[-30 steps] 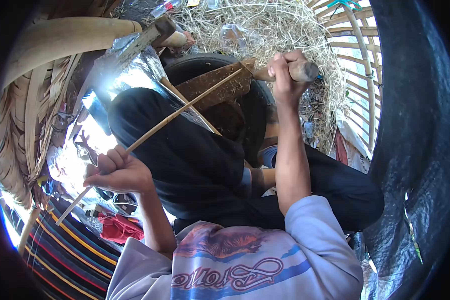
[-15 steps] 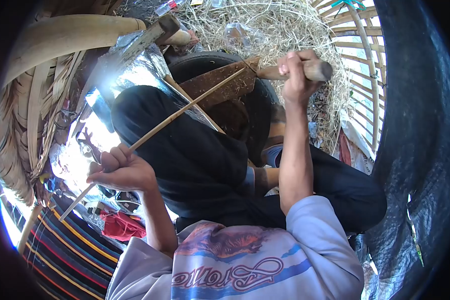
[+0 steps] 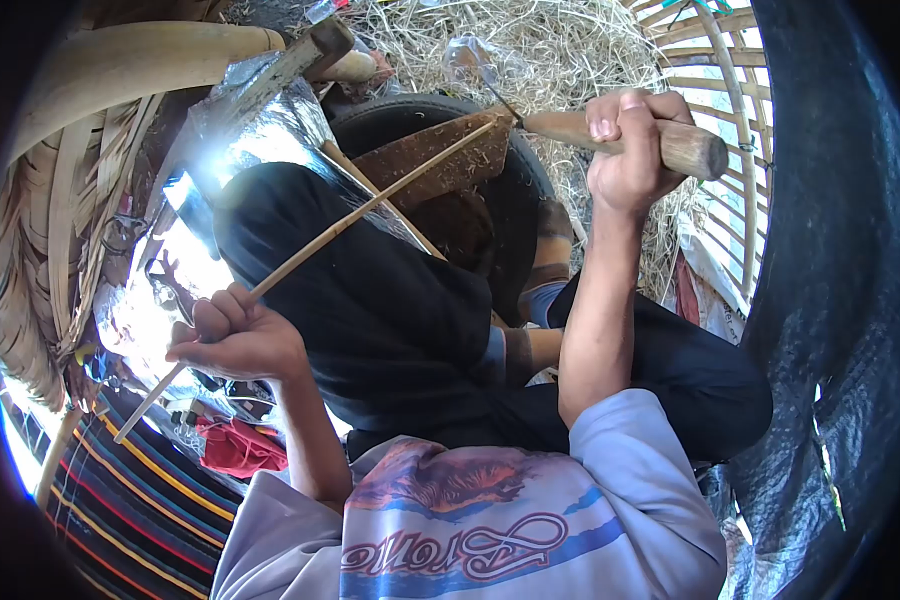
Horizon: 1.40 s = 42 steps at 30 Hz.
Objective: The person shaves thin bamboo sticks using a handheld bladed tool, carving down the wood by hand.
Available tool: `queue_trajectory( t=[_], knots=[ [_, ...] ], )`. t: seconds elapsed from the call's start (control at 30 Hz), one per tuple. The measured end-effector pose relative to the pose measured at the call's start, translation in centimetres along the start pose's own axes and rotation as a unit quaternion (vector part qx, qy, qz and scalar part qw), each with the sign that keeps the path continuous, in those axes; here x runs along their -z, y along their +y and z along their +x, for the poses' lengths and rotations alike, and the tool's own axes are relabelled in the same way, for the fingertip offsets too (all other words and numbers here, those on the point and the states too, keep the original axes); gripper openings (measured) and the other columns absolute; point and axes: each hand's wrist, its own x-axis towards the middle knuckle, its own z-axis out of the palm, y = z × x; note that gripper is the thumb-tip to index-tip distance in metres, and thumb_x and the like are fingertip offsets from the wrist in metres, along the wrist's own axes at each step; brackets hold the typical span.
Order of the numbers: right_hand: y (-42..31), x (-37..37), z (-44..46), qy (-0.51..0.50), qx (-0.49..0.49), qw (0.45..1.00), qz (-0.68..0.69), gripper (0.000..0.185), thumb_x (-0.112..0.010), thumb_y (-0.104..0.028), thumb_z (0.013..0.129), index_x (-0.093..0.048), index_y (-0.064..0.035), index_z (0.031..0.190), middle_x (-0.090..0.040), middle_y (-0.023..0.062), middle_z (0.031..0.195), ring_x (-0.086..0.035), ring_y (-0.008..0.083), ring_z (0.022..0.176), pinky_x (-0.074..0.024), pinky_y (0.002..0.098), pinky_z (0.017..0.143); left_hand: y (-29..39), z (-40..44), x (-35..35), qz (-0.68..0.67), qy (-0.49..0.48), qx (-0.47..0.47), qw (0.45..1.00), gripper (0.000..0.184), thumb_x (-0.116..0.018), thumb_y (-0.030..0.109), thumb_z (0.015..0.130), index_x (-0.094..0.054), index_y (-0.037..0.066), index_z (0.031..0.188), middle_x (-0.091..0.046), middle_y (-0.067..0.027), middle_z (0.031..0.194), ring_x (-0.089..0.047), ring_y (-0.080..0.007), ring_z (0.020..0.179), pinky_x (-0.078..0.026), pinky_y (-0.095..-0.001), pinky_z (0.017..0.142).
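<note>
Both hands are busy and well apart here. Left hand (image 3: 235,338) is closed around a long thin stick (image 3: 350,223) on the near left, with the tail end poking out past the fist over a striped mat (image 3: 140,500). The stick slants up to the far right, across the raised knee (image 3: 280,215), and its far end is at the top right part of a brown board (image 3: 430,165). Right hand (image 3: 635,155) is clamped on a wooden handle (image 3: 698,152) — a thin dark blade (image 3: 504,99) sticks out of it, right by the stick's tip; can't tell if they touch. Board's over a black round tub (image 3: 370,120) — straw (image 3: 595,60) behind, red cloth (image 3: 238,447) near left.
</note>
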Motion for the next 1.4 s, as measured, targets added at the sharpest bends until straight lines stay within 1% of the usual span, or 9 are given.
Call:
queue_trajectory(
  t=[0.1,0.13,0.4,0.57,0.7,0.83,1.13,1.23,1.4],
  knots=[
    [4.1,1.8,-1.6,-0.051,0.071,0.973,-0.214,0.019,-0.057,-0.001,0.078,-0.05,-0.0042,0.061,-0.053,0.005,0.049,-0.051,0.0084,0.041,-0.0402,0.0225,0.037,0.1,-0.1,-0.3,0.001,0.001,0.0,1.0,0.044,-0.023,0.053,0.097,-0.019,0.016,0.072,-0.014,0.0044,0.052,-0.01,-0.0073,0.047,-0.015,-0.0244,0.044],
    [4.3,1.2,-2.2,-0.007,-0.001,0.994,-0.11,0.019,-0.057,-0.002,0.078,-0.052,-0.0047,0.06,-0.053,0.0047,0.047,-0.05,0.0084,0.037,-0.0391,0.0217,0.034,0.0,0.0,-0.4,0.009,0.003,-0.004,1.0,0.044,-0.023,0.051,0.098,-0.019,0.016,0.072,-0.014,0.0043,0.052,-0.01,-0.0072,0.047,-0.015,-0.0243,0.044],
    [0.3,0.5,0.2,0.023,-0.012,1.0,-0.004,0.019,-0.056,0.001,0.078,-0.048,-0.0015,0.062,-0.053,0.004,0.052,-0.053,0.0095,0.045,-0.042,0.0255,0.042,-0.2,-0.3,-0.4,0.038,0.003,-0.037,0.999,0.036,-0.03,0.039,0.101,-0.024,0.015,0.075,-0.015,0.0035,0.053,-0.011,-0.0065,0.046,-0.015,-0.024,0.043],
    [2.6,1.1,-1.6,0.016,-0.038,0.992,-0.116,0.023,-0.058,0.0,0.076,-0.049,-0.0047,0.056,-0.054,0.0043,0.05,-0.053,0.0088,0.044,-0.0431,0.0241,0.042,-0.2,-0.4,-0.5,-0.004,0.001,-0.036,0.999,0.019,-0.042,0.017,0.098,-0.031,0.013,0.083,-0.017,0.0032,0.053,-0.014,-0.006,0.046,-0.016,-0.0243,0.043],
    [0.7,1.7,0.1,0.017,-0.017,1.0,-0.011,0.011,-0.055,0.0,0.078,-0.052,-0.0036,0.068,-0.053,0.004,0.051,-0.052,0.0094,0.043,-0.0445,0.024,0.04,-0.2,-0.4,-0.1,-0.007,-0.018,-0.031,0.999,0.018,-0.043,0.013,0.097,-0.031,0.013,0.083,-0.017,0.0032,0.053,-0.014,-0.0057,0.046,-0.016,-0.0243,0.043],
    [2.1,1.4,-1.0,0.045,-0.017,0.987,-0.153,0.012,-0.057,-0.001,0.078,-0.053,-0.0037,0.067,-0.055,0.0063,0.052,-0.052,0.0101,0.043,-0.0439,0.0254,0.041,0.0,-0.6,-0.6,-0.009,-0.018,-0.035,0.999,0.016,-0.044,0.009,0.096,-0.032,0.014,0.085,-0.018,0.0032,0.054,-0.016,-0.0052,0.046,-0.016,-0.0245,0.043],
    [-0.6,1.8,1.2,0.042,-0.008,0.999,0.01,0.017,-0.057,-0.002,0.078,-0.052,-0.0039,0.062,-0.055,0.0076,0.051,-0.053,0.0099,0.044,-0.043,0.0239,0.038,0.1,-0.6,-0.4,0.003,-0.011,-0.032,0.999,0.014,-0.045,0.004,0.093,-0.034,0.013,0.091,-0.018,0.0028,0.053,-0.016,-0.0058,0.046,-0.017,-0.0248,0.044],
    [3.1,1.4,-1.2,0.039,-0.006,0.984,-0.174,0.019,-0.058,-0.005,0.079,-0.053,-0.0052,0.06,-0.055,0.0058,0.05,-0.054,0.0082,0.043,-0.0412,0.0223,0.037,0.1,-0.7,-0.7,0.003,-0.001,-0.029,1.0,0.015,-0.045,0.004,0.093,-0.034,0.014,0.09,-0.018,0.0029,0.053,-0.016,-0.0058,0.046,-0.017,-0.0247,0.044],
    [2.8,1.4,-1.3,-0.023,0.021,0.99,-0.134,0.017,-0.06,-0.004,0.079,-0.054,-0.0046,0.062,-0.054,0.0043,0.049,-0.052,0.0085,0.04,-0.0421,0.0221,0.038,0.1,-0.5,-0.2,0.019,-0.019,-0.038,0.999,0.015,-0.044,0.002,0.092,-0.034,0.014,0.09,-0.018,0.0026,0.053,-0.016,-0.0063,0.046,-0.017,-0.0249,0.044]
  ],
)
